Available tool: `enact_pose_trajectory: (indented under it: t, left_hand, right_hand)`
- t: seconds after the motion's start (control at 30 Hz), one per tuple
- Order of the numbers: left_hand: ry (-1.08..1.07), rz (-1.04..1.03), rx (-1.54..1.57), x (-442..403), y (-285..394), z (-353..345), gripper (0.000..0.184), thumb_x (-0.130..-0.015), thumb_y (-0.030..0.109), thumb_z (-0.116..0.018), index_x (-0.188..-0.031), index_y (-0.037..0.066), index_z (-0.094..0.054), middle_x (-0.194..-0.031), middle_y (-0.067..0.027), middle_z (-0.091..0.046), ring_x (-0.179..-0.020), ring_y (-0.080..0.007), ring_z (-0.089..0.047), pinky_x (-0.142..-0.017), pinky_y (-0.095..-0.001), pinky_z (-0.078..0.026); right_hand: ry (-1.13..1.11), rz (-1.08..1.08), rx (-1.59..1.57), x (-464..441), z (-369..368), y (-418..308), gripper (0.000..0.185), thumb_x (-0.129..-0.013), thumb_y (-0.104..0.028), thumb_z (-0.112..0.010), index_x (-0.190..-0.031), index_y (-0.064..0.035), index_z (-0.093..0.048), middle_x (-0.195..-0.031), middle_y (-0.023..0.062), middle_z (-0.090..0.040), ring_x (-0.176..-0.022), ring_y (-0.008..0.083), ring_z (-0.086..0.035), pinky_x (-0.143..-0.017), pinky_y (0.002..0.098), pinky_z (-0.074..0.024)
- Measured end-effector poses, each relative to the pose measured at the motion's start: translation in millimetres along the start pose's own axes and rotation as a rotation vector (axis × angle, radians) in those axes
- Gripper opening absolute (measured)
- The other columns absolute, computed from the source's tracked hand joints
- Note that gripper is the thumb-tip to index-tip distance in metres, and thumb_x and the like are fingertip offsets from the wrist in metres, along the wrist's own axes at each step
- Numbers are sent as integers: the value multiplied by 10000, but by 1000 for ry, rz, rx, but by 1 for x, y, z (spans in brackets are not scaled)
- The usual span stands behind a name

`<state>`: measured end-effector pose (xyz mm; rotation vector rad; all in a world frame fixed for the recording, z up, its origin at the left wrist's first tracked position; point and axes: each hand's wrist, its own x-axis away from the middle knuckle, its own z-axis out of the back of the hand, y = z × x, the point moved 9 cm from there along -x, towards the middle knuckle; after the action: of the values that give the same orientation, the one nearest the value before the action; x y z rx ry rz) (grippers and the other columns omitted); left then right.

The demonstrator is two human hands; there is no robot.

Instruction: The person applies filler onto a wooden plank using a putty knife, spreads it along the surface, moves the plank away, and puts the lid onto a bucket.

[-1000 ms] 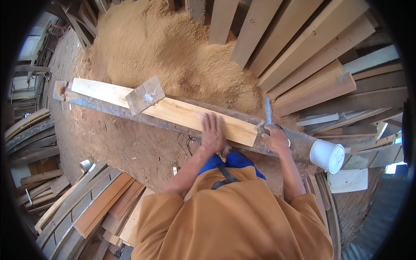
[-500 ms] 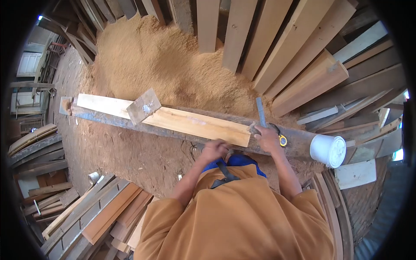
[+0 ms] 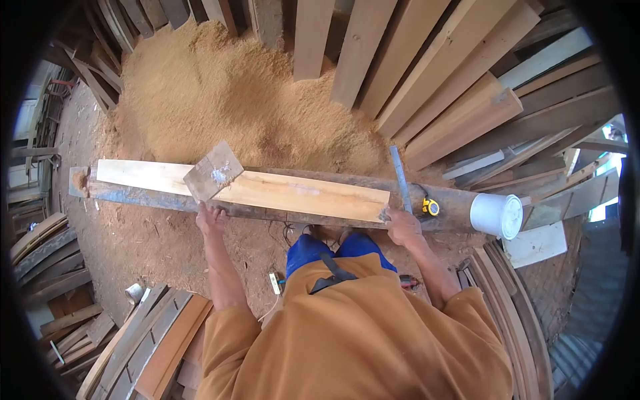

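Observation:
A long pale plank [image 3: 287, 189] lies along a weathered beam [image 3: 333, 218] in front of me. Across the plank rests a square wooden board [image 3: 215, 171] with a whitish smear on top. My left hand [image 3: 212, 219] is at the board's near corner, fingers somewhat apart, by the beam's near edge. At the plank's right end, my right hand [image 3: 404, 227] is closed on a small grey piece [image 3: 385, 213], too small to identify, which meets the plank's corner. Just beyond that hand lie a metal ruler [image 3: 400, 175] and a yellow tape measure [image 3: 431, 207].
A white bucket [image 3: 497, 215] lies on its side at the beam's right end. Sawdust [image 3: 233, 87] is heaped behind the beam. Planks [image 3: 427, 80] lean at the back right, and stacked boards [image 3: 143, 347] lie at lower left. A white power strip [image 3: 275, 283] is near my legs.
My left hand has moved left from near my waist to the square board's near corner. My right hand stays at the plank's right end, slightly lower. The view has shifted a little.

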<state>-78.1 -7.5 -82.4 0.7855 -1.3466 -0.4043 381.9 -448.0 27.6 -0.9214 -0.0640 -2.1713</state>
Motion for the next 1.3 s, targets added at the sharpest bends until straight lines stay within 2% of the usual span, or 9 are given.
enact_pose_trajectory:
  t: [0.07,0.2,0.43,0.6,0.7,0.9,1.0,1.13,1.3]
  left_hand:
    - [-8,26,45,-12,4,0,638,-1034,391,-598,-1484,-5,-382,-1447,-172,-480,-1235,-331,-534,-967,-482,-528]
    - [-55,35,98,-41,3,4,511,-1040,332,-594,-1410,10,-453,-1318,-144,-561,-1104,-289,-586,-926,-443,-542]
    - [-187,20,233,-76,-2,14,166,-1016,147,-636,-1127,98,-522,-1036,-59,-630,-916,-225,-605,-794,-409,-549]
    - [-229,-70,295,-31,22,11,191,-985,81,-685,-1096,121,-535,-951,-56,-641,-852,-215,-630,-797,-384,-559]
    - [-293,-122,218,-14,29,9,147,-983,99,-695,-1046,121,-565,-928,-45,-654,-837,-205,-645,-812,-374,-569]
    - [-478,-107,208,16,17,-24,115,-974,120,-715,-984,136,-601,-942,-19,-690,-843,-204,-664,-818,-375,-574]
    - [-564,-87,257,52,14,-54,123,-964,128,-731,-992,138,-611,-950,-21,-701,-842,-207,-677,-813,-378,-579]
    - [-611,-104,200,71,4,-78,129,-956,127,-741,-999,140,-620,-946,-31,-708,-831,-209,-687,-807,-386,-588]
    - [-631,-53,195,79,-15,-91,126,-955,127,-742,-988,135,-620,-938,-37,-711,-813,-212,-691,-790,-397,-597]
  right_hand:
    - [72,-33,-99,-6,20,-29,342,-909,-183,-578,-1233,-79,-618,-1104,222,-704,-1062,407,-677,-898,534,-534]
    - [123,-54,-103,-35,-1,-68,314,-930,-192,-566,-1222,-90,-618,-1121,226,-704,-1073,409,-679,-886,539,-537]
    - [21,-175,-123,8,-24,-17,379,-899,-208,-666,-1263,-108,-634,-1072,229,-708,-1053,415,-671,-895,523,-532]
    - [297,-221,-280,8,3,8,318,-906,-231,-679,-1187,-83,-678,-1078,232,-713,-1035,437,-674,-905,525,-530]
    - [280,-259,-280,4,-6,7,323,-907,-228,-686,-1195,-82,-677,-1088,228,-715,-1051,442,-666,-909,525,-528]
    - [120,-344,-282,28,-32,18,468,-905,-224,-695,-1343,-87,-603,-1216,250,-683,-1159,429,-638,-995,505,-503]
    - [333,-363,-533,31,-10,13,559,-884,-175,-698,-1416,-92,-546,-1234,276,-669,-1192,458,-610,-1016,507,-492]
    - [530,-352,-683,21,-42,30,561,-893,-125,-704,-1426,-63,-538,-1111,301,-684,-1015,425,-690,-921,490,-544]
    - [485,-341,-313,42,-14,-12,569,-908,-94,-628,-1458,-46,-489,-1063,297,-666,-1064,407,-646,-923,500,-534]
